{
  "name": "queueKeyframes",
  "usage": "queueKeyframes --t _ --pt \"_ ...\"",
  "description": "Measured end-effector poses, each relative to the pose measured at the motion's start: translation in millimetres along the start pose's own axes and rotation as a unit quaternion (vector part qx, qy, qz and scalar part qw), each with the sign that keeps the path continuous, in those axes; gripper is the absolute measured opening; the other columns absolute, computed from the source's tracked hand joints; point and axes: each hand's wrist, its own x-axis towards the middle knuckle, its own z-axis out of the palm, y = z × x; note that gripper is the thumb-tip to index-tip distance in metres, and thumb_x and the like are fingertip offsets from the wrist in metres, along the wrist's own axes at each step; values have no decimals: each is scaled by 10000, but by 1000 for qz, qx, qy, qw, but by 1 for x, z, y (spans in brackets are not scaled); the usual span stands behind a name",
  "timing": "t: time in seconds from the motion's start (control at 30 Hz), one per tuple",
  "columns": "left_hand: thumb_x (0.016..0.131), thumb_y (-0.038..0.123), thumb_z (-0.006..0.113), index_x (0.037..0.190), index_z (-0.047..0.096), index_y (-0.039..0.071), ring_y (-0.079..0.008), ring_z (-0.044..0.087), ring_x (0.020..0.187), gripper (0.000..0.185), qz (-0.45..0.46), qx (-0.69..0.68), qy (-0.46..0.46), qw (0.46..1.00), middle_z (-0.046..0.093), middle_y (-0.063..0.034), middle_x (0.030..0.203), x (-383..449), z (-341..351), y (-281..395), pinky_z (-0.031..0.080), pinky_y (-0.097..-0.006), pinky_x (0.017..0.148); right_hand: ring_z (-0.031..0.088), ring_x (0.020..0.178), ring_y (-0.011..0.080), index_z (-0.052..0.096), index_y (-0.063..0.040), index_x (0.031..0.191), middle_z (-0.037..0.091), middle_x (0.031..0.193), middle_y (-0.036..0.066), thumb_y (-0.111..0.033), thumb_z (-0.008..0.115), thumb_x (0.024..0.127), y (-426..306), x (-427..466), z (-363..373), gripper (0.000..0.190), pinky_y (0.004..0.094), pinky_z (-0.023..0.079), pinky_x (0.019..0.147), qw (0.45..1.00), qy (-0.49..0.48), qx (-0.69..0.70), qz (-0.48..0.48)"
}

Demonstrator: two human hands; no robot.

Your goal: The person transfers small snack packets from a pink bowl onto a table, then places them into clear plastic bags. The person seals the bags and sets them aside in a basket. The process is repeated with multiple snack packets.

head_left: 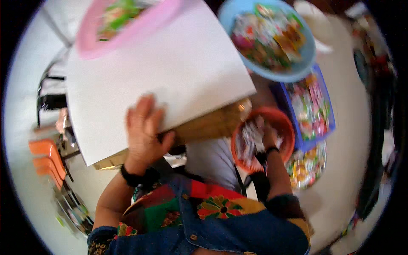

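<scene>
My left hand (pixel 145 132) rests at the near edge of a white tabletop (pixel 153 76), palm down with fingers spread, holding nothing. Down to the right, my right hand (pixel 270 136) reaches inside an orange-red plastic basket (pixel 288 127). Whitish, clear-looking plastic pieces (pixel 250 138) lie in that basket around the fingers. Blur hides whether my right hand grips any of them. A pink plastic basin (pixel 86 41) holding green and pale items (pixel 119 19) sits at the far left of the table.
Right of the table is a light-blue basin (pixel 310 60) of colourful packets. Beside the orange-red basket stand a blue-purple crate (pixel 331 118) of packets and a further heap of packets (pixel 307 167). Orange chairs (pixel 47 159) are at left.
</scene>
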Motion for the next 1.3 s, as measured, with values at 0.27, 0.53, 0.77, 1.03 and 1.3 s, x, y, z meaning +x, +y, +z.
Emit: queueKeyframes --t 0.27,0.53,0.77,1.03,1.3 --pt "740 359 763 1348 514 157 -350 351 1403 687 -33 -9 -28 999 397 -171 1490 4 -17 13 271 -610 1101 586 1149 384 581 -51 1264 635 1207 217 -89 666 802 -10 22 -49 471 444 458 997 983 2 -59 -174" --pt "793 361 721 1343 516 107 -337 347 1387 640 -19 -39 5 999 414 -172 1449 -1 -25 14 294 -601 1085 661 1002 394 686 -57 1100 700 1019 209 -366 664 881 -165 -27 -193 379 422 529 856 959 -167 -103 -206" --pt "841 401 682 1386 491 115 -327 388 1356 645 9 -112 41 993 454 -177 1410 -10 -24 -10 312 -548 1086 643 706 198 680 -9 998 683 800 120 -290 633 916 -327 -125 -267 296 350 521 674 897 -301 -51 -321" --pt "856 473 665 1383 480 85 -350 359 1398 680 -189 -51 -26 980 409 -187 1480 -4 -56 -131 317 -574 1091 622 733 162 670 2 972 665 793 105 -172 631 923 -497 -153 -295 185 320 503 691 851 -98 1 -516" --pt "904 456 577 1369 495 95 -359 265 1451 594 -244 10 30 969 341 -201 1530 -5 -51 -160 212 -643 1115 670 831 314 675 0 924 696 875 174 -190 660 841 -600 -32 -281 208 395 525 747 841 92 -48 -531"
